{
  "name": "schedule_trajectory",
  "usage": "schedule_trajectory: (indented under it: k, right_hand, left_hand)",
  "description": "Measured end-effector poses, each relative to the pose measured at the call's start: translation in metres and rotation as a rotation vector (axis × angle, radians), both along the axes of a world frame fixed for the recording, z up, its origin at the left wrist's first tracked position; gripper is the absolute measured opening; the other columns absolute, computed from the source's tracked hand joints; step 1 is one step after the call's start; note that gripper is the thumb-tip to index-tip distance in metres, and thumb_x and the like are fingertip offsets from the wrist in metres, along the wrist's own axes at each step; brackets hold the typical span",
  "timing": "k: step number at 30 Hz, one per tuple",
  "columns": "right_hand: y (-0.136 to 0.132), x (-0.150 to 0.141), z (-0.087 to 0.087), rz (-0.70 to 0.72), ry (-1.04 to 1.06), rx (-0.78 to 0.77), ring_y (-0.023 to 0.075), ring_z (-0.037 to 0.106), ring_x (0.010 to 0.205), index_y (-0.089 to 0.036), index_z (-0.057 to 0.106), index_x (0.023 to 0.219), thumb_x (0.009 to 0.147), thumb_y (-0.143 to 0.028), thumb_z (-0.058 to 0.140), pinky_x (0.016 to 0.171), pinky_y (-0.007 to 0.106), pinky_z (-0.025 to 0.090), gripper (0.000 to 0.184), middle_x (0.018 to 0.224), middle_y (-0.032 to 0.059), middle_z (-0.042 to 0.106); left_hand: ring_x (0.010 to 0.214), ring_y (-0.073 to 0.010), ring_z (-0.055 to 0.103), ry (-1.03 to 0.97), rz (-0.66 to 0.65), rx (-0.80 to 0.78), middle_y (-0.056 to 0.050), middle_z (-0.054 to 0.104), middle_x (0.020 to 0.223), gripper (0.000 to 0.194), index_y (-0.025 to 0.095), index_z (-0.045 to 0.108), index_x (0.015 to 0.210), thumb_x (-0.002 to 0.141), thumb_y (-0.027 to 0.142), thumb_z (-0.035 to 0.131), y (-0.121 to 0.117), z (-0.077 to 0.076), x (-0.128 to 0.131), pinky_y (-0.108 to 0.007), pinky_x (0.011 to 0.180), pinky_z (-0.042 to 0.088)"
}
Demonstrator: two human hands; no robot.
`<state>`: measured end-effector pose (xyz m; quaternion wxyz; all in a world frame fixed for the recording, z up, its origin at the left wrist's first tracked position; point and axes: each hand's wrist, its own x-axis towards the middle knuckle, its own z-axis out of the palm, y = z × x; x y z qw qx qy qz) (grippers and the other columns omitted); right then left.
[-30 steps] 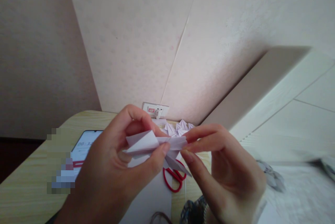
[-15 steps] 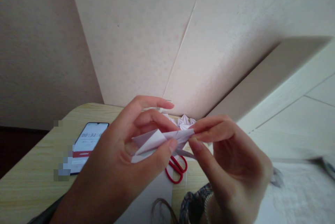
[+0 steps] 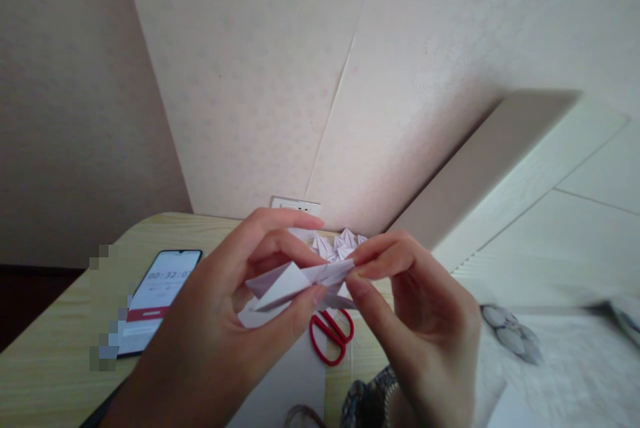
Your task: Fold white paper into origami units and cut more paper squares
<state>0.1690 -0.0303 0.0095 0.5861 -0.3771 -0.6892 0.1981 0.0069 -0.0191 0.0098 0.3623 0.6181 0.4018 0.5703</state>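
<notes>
Between my two hands is a folded piece of white paper [image 3: 285,287] with several pointed flaps, held up above the table. My left hand [image 3: 250,308] grips its left and middle part, thumb in front and fingers behind. At the paper's right tip, my right hand [image 3: 420,308] pinches with thumb and fingertips. Below the paper lie scissors with red handles [image 3: 331,338], their blades hidden. Behind my hands stand several folded white paper pieces [image 3: 343,241] with pointed tips.
A phone showing a timer [image 3: 160,295] lies on the wooden table [image 3: 55,348] at left. White sheet paper [image 3: 290,375] lies under my hands. A wall socket [image 3: 296,205] is behind. To the right are a white panel [image 3: 510,241] and a pale cloth-like surface [image 3: 575,361].
The view has shifted a little, so the table, phone and scissors sit lower and further left. Both hands keep their hold on the folded paper. The wall socket shows more fully.
</notes>
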Motion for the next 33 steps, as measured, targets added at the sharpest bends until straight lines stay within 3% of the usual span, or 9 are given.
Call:
schedule_trajectory:
  k: [9, 20, 28, 33]
  right_hand:
    - [-0.0007, 0.0000, 0.0014, 0.033, 0.023, -0.067, 0.0104, 0.059, 0.077, -0.022, 0.059, 0.075, 0.085, -0.004, 0.067, 0.070, 0.026, 0.045, 0.022, 0.084, -0.0065, 0.065]
    - [-0.0015, -0.0001, 0.0011, 0.033, 0.018, -0.076, 0.0104, 0.061, 0.079, -0.022, 0.060, 0.076, 0.085, -0.006, 0.068, 0.071, 0.026, 0.047, 0.020, 0.084, -0.0066, 0.066]
    - [-0.0006, 0.0002, 0.0008, 0.013, 0.031, -0.071, 0.0103, 0.060, 0.078, -0.022, 0.060, 0.076, 0.084, -0.004, 0.067, 0.070, 0.026, 0.046, 0.021, 0.083, -0.0067, 0.065]
    - [-0.0016, 0.0005, 0.0013, 0.030, 0.030, -0.075, 0.0098, 0.060, 0.077, -0.022, 0.061, 0.076, 0.084, -0.006, 0.069, 0.067, 0.024, 0.045, 0.020, 0.081, -0.0066, 0.064]
  left_hand:
    - [0.065, -0.0069, 0.073, -0.010, 0.057, 0.047, 0.015, 0.071, 0.072, 0.030, 0.041, 0.070, 0.090, 0.073, 0.016, 0.073, -0.0019, 0.0003, -0.0003, -0.008, 0.058, 0.057]
    - [0.070, -0.0038, 0.070, -0.027, 0.054, 0.048, 0.014, 0.068, 0.080, 0.028, 0.040, 0.070, 0.087, 0.075, 0.015, 0.071, -0.0018, -0.0034, 0.0021, -0.004, 0.061, 0.053]
    - [0.070, -0.0003, 0.072, 0.010, 0.077, 0.062, 0.016, 0.070, 0.072, 0.028, 0.036, 0.070, 0.089, 0.070, 0.016, 0.074, 0.0002, 0.0007, 0.0038, 0.001, 0.067, 0.049]
    - [0.067, -0.0029, 0.073, 0.017, 0.083, 0.055, 0.017, 0.070, 0.069, 0.030, 0.037, 0.069, 0.092, 0.072, 0.015, 0.073, -0.0001, 0.0003, 0.0039, -0.003, 0.062, 0.053]
